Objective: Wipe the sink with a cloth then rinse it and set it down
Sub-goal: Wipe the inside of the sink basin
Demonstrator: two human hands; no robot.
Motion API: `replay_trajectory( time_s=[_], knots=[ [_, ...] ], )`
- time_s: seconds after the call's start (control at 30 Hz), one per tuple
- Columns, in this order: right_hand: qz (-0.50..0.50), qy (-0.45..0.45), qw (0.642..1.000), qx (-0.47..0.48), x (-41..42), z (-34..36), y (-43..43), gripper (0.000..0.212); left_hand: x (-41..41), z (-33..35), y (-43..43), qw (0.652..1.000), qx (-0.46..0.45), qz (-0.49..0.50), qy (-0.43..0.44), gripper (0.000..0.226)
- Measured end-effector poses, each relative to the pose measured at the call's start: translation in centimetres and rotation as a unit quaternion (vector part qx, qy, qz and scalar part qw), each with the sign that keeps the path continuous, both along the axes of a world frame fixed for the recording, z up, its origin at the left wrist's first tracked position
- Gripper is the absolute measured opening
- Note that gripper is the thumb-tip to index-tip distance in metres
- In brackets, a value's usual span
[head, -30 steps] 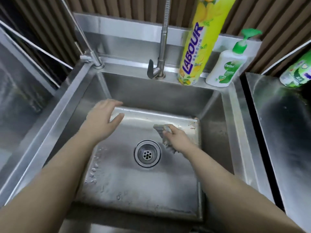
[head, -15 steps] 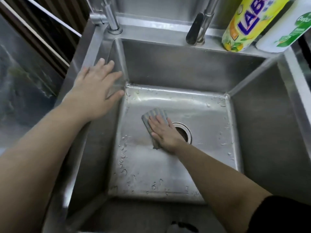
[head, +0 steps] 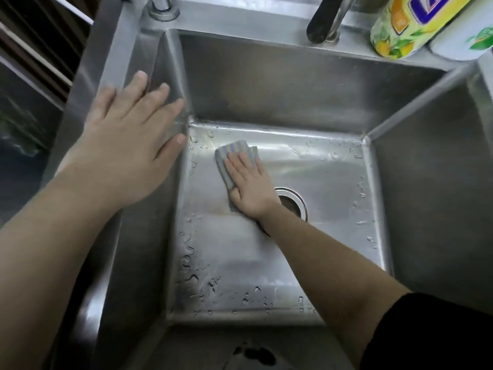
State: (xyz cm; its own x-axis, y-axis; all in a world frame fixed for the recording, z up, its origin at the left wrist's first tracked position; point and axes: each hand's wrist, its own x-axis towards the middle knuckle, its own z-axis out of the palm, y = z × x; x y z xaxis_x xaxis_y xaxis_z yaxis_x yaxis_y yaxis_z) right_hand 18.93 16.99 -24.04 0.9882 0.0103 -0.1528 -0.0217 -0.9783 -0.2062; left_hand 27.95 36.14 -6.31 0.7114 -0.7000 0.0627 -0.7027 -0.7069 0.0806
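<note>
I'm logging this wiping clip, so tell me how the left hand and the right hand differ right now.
The right hand presses flat on the cloth on the sink floor beside the drain; the left hand holds nothing. The left hand is up at the sink's left rim with fingers spread; the right hand's fingers lie together. Both are bare, palm down.

Left hand (head: 128, 145) spread, right hand (head: 250, 188) palm-down, fingers (head: 241, 162) extended.

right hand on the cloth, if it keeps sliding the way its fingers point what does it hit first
Probably the back wall of the sink. The right hand presses the cloth flat on the basin floor, fingers pointing up-left with only wet steel ahead.
</note>
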Motion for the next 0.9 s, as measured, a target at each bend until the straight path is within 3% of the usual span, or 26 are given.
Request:
replay_trajectory(
  time_s=[0.07, 0.1, 0.2, 0.27, 0.33, 0.4, 0.53, 0.6, 0.7, 0.77, 0.83, 0.9],
  knots=[
    [0.042, -0.027, 0.999, -0.002, -2.4, -0.5, -2.8, 0.065, 0.0, -0.1, 0.0, 1.0, 0.004, -0.003, -0.003, 0.057],
    [0.018, -0.025, 0.999, -0.017, -3.0, -0.6, -4.4, 0.068, -0.1, -0.1, 0.1, 1.0, 0.008, -0.005, -0.003, 0.057],
    [-0.204, 0.025, 0.978, -0.035, -1.0, -0.9, -5.4, 0.068, 0.0, -0.1, 0.2, 1.0, 0.009, 0.001, 0.007, 0.056],
    [-0.276, 0.027, 0.96, -0.032, 2.4, -1.1, -2.6, 0.062, 0.0, -0.1, 0.1, 1.0, 0.008, -0.002, 0.011, 0.057],
    [-0.21, 0.029, 0.977, -0.019, 5.0, -1.0, 1.1, 0.061, 0.0, 0.2, 0.0, 1.0, -0.009, 0.006, 0.022, 0.057],
    [-0.053, 0.04, 0.998, -0.019, 5.5, -0.6, 3.0, 0.061, -0.2, 1.0, 0.4, 0.998, -0.048, 0.027, 0.032, 0.056],
    [0.197, 0.021, 0.98, 0.022, 0.9, -1.1, -1.5, 0.062, 0.0, 1.9, 2.6, 0.997, -0.072, 0.03, 0.001, 0.058],
    [0.173, 0.015, 0.985, 0.007, -0.1, -1.2, -4.7, 0.061, -0.2, 1.4, 3.2, 0.997, -0.061, 0.037, 0.021, 0.062],
    [-0.019, -0.006, 1.0, -0.023, 3.6, -0.7, -3.3, 0.06, -0.5, 0.5, 3.3, 0.999, -0.034, 0.027, 0.0, 0.061],
    [-0.078, 0.028, 0.996, -0.022, 6.6, -0.4, 1.2, 0.058, -0.3, 0.5, 3.2, 0.999, -0.026, 0.03, -0.002, 0.062],
    [-0.041, 0.034, 0.999, -0.014, 7.0, -0.4, 4.8, 0.059, -0.2, 0.5, 3.1, 0.999, -0.019, 0.027, -0.005, 0.062],
    [0.057, 0.026, 0.998, -0.016, 4.4, -0.6, 5.6, 0.062, -0.4, 0.5, 3.1, 0.999, -0.017, 0.031, -0.001, 0.061]
  ],
)
